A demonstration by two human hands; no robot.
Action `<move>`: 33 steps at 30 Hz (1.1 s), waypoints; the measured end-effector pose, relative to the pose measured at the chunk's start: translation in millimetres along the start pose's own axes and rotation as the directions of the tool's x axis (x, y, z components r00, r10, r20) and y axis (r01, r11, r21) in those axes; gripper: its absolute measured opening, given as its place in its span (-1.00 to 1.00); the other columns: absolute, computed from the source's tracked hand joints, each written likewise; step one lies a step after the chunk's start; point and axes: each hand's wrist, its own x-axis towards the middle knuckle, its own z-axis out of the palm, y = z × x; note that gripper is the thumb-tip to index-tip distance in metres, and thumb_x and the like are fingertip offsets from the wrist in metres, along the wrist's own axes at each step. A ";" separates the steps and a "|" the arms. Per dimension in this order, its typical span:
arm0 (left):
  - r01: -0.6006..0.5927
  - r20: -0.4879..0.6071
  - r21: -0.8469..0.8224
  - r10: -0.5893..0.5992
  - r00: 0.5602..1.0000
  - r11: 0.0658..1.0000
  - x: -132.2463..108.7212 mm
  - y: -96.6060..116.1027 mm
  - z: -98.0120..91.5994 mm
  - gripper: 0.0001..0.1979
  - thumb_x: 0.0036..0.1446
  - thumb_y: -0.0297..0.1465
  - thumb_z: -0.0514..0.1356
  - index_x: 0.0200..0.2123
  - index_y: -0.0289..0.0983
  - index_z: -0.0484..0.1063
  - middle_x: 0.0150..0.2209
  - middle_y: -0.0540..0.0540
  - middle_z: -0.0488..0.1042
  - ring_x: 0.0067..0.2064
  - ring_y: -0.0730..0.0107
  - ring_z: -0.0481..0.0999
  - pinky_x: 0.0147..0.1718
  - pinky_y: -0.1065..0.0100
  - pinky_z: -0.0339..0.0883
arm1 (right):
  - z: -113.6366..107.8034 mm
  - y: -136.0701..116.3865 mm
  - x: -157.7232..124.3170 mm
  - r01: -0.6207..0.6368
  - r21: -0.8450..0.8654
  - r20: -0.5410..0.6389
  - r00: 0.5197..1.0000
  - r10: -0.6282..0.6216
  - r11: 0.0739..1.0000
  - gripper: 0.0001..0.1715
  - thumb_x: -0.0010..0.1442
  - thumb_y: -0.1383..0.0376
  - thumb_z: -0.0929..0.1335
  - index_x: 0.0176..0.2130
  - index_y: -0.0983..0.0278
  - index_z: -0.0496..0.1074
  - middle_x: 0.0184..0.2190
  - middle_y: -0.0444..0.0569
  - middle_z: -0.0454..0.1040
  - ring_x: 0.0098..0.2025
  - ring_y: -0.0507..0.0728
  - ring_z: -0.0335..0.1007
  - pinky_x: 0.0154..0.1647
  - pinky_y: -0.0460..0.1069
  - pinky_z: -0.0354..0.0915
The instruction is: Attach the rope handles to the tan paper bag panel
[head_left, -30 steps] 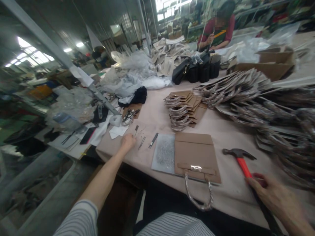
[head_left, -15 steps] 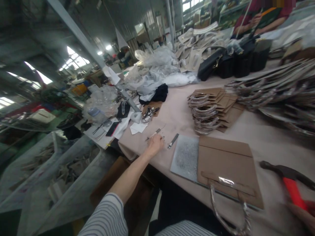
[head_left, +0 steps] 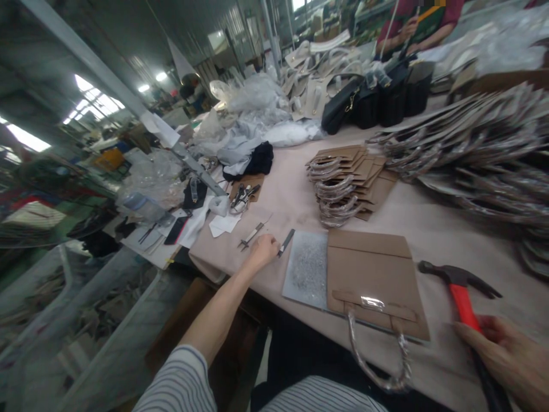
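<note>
My left hand point(head_left: 265, 250) rests on the pink-covered table point(head_left: 291, 200) with its fingers curled; what they pinch, if anything, is too small to see. It lies between a slim metal tool point(head_left: 252, 234) and a dark punch point(head_left: 286, 242). My right hand point(head_left: 501, 355) is wrapped round the black grip of a red-handled hammer point(head_left: 460, 292), whose head lies on the table. Between my hands a tan bag panel point(head_left: 373, 269) with a plastic-wrapped handle point(head_left: 377, 366) lies partly over a grey metal plate point(head_left: 305, 268).
A stack of tan panels point(head_left: 347, 177) stands behind the plate, with long piles of more panels point(head_left: 472, 143) on the right. Black bags point(head_left: 377, 100), plastic wrap and cloth point(head_left: 253, 154) fill the back. Scissors point(head_left: 242, 194) lie at the left. A co-worker point(head_left: 420, 23) works at the far end.
My left hand has slid right along the table edge, from left of the metal tools to beside the dark punch. My right hand has kept hold of the hammer.
</note>
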 end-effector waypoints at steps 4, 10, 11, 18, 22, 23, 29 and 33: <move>-0.030 0.016 -0.022 0.030 0.999 0.999 -0.1 17.5 6.9 -0.72 0.26 -0.22 0.21 -0.15 -0.31 0.58 -0.11 -0.28 0.63 -0.02 0.11 0.59 -0.09 0.28 0.37 | -3.7 0.0 7.3 -0.282 0.072 0.236 0.937 0.258 0.957 -0.67 -0.34 -0.05 0.44 -0.55 0.05 0.41 -0.56 0.14 0.47 -0.51 0.35 0.40 -0.42 0.23 0.23; -0.044 -0.030 0.002 0.044 0.999 0.999 -12.9 37.2 -5.2 -0.78 0.27 -0.37 0.19 -0.07 -0.35 0.51 -0.03 -0.37 0.55 0.04 0.01 0.54 -0.04 0.19 0.37 | -5.5 -18.9 -22.4 0.110 -0.130 -0.018 0.993 -0.113 0.985 -0.52 0.05 -0.15 0.31 -0.26 0.14 0.46 -0.39 0.21 0.43 -0.38 0.37 0.39 -0.32 0.25 0.28; -0.087 -0.066 0.007 0.087 0.994 0.996 -20.8 43.2 -7.2 -0.78 0.31 -0.40 0.15 -0.05 -0.34 0.49 -0.01 -0.36 0.53 0.06 0.03 0.53 -0.01 0.19 0.36 | -7.5 -28.6 -31.3 0.291 -0.227 -0.069 0.947 -0.313 0.929 -0.41 0.15 -0.16 0.24 -0.11 0.20 0.47 -0.28 0.25 0.44 -0.30 0.41 0.40 -0.26 0.27 0.30; -0.680 0.025 -0.073 0.683 0.730 0.729 -99.3 104.0 22.9 -0.82 0.30 -0.26 0.23 -0.18 -0.26 0.49 -0.12 -0.15 0.49 -0.04 0.18 0.49 -0.09 0.27 0.42 | -0.6 -73.4 -48.2 0.780 -0.004 0.151 0.619 -0.771 0.626 -0.73 0.34 0.15 0.27 -0.08 0.17 0.49 -0.13 0.03 0.51 -0.14 0.22 0.41 -0.12 0.12 0.37; -0.773 0.094 0.029 0.768 0.633 0.633 -114.7 123.5 39.4 -0.86 0.33 -0.31 0.20 -0.22 -0.27 0.46 -0.13 -0.17 0.45 -0.04 0.16 0.44 -0.14 0.24 0.43 | 0.0 -77.5 -38.7 0.838 -0.040 0.299 0.529 -0.794 0.544 -0.79 0.30 0.32 0.29 -0.08 0.21 0.47 -0.16 0.03 0.49 -0.17 0.18 0.38 -0.16 0.08 0.33; -0.791 0.118 0.058 0.783 0.611 0.609 -115.5 125.7 38.8 -0.88 0.34 -0.35 0.16 -0.22 -0.27 0.45 -0.13 -0.18 0.44 -0.06 0.17 0.44 -0.16 0.25 0.43 | -1.2 -79.9 -36.8 0.856 -0.056 0.327 0.502 -0.801 0.514 -0.81 0.29 0.35 0.29 -0.12 0.22 0.46 -0.19 0.02 0.48 -0.20 0.16 0.38 -0.18 0.06 0.31; -0.858 0.178 0.254 0.851 0.495 0.446 -125.0 128.6 26.6 -0.85 0.27 -0.55 0.06 -0.17 -0.36 0.41 -0.17 -0.26 0.43 -0.13 0.11 0.43 -0.28 0.23 0.41 | -5.4 -95.5 -34.1 0.921 -0.070 0.389 0.379 -0.840 0.383 -0.81 0.29 0.47 0.24 -0.24 0.23 0.38 -0.33 -0.06 0.39 -0.34 0.11 0.30 -0.28 0.02 0.20; -0.899 0.151 0.223 0.898 0.414 0.377 -116.8 112.2 35.6 -0.87 0.25 -0.56 0.09 -0.17 -0.36 0.41 -0.17 -0.25 0.45 -0.16 0.13 0.43 -0.25 0.21 0.43 | -4.4 -89.6 -38.2 0.942 -0.076 0.381 0.330 -0.864 0.327 -0.70 0.25 0.53 0.22 -0.15 0.23 0.41 -0.25 0.00 0.39 -0.29 0.14 0.31 -0.25 0.03 0.22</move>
